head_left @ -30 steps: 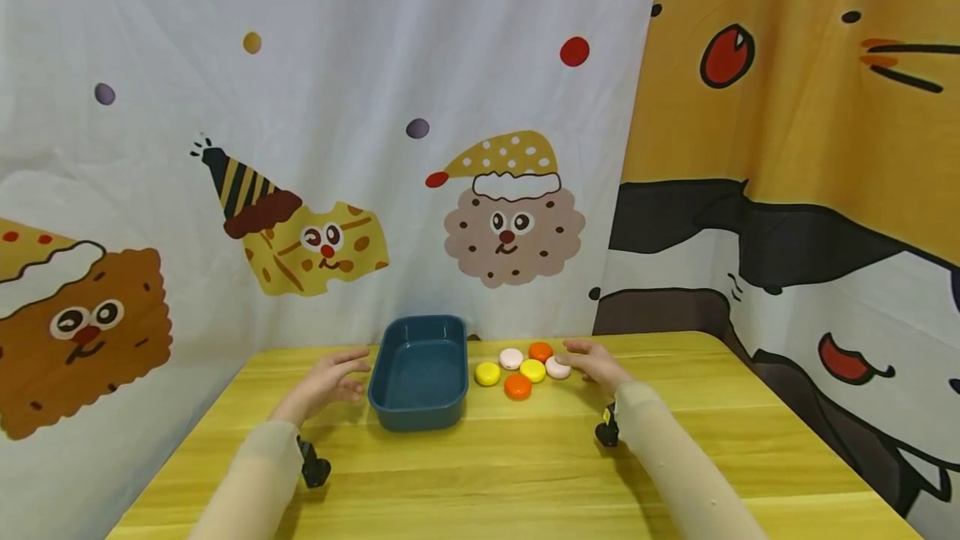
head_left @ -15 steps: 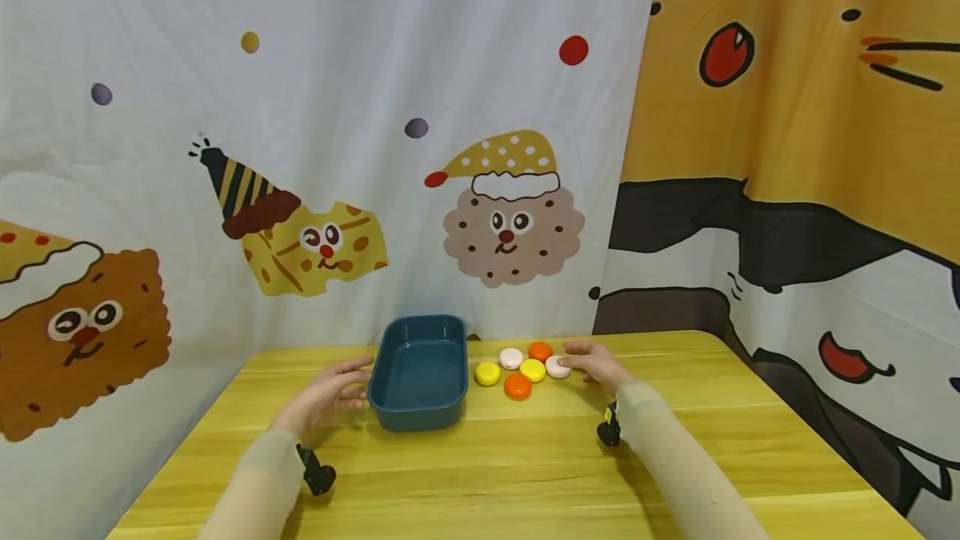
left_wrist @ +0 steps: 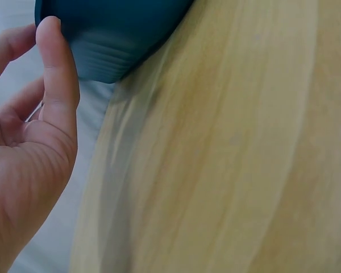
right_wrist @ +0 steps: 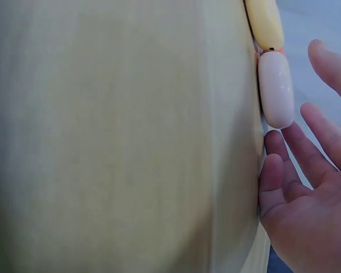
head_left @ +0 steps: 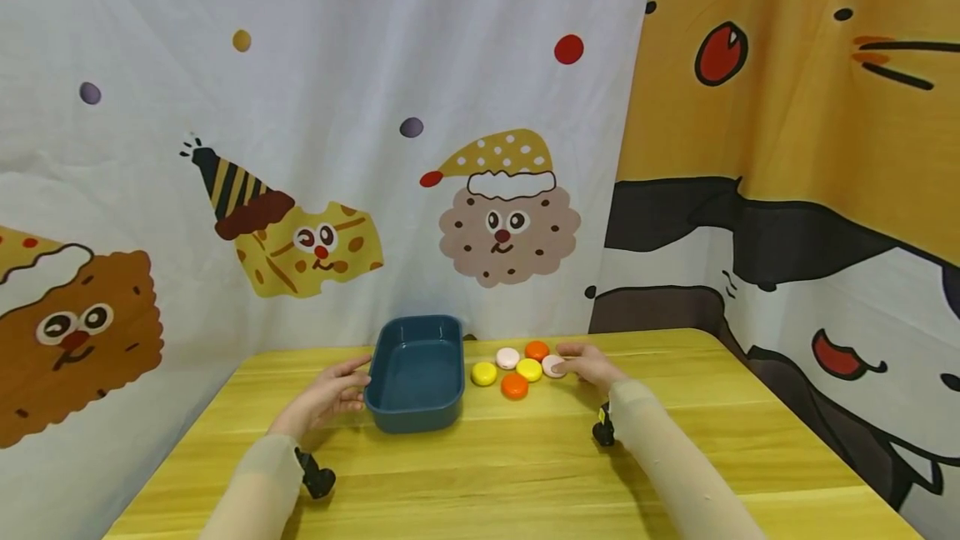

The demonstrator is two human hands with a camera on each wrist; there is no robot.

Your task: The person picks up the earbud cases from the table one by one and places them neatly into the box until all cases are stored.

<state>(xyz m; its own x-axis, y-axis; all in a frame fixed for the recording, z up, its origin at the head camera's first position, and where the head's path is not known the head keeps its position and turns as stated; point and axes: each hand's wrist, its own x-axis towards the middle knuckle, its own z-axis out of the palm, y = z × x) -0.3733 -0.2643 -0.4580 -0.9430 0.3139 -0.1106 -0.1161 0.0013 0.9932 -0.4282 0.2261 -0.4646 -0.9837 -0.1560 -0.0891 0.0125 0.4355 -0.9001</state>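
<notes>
A dark blue rectangular container (head_left: 416, 421) stands on the wooden table. At its left side my left hand (head_left: 322, 398) has relaxed fingers, with the fingertips right at the wall. In the left wrist view the thumb (left_wrist: 58, 74) overlaps the container's rim (left_wrist: 102, 40). Several glossy round candy-like discs lie grouped right of the container: yellow (head_left: 483, 373), orange (head_left: 514, 386) and pale pink (head_left: 507, 358). My right hand (head_left: 592, 365) is by the rightmost pale pink disc (head_left: 551, 366), fingers loosely spread. The right wrist view has fingertips close to that pink disc's edge (right_wrist: 276, 91).
The table's wood-grain top (head_left: 450, 482) reaches back to a white curtain (head_left: 322, 65) printed with cartoon snacks. An orange cartoon curtain (head_left: 787, 123) hangs at the right. Black wrist cameras (head_left: 317, 477) sit under both sleeves.
My left hand has moved slightly right, up to the container's wall. The right hand stays by the pale pink disc. The head view has shifted slightly; container and discs keep their places.
</notes>
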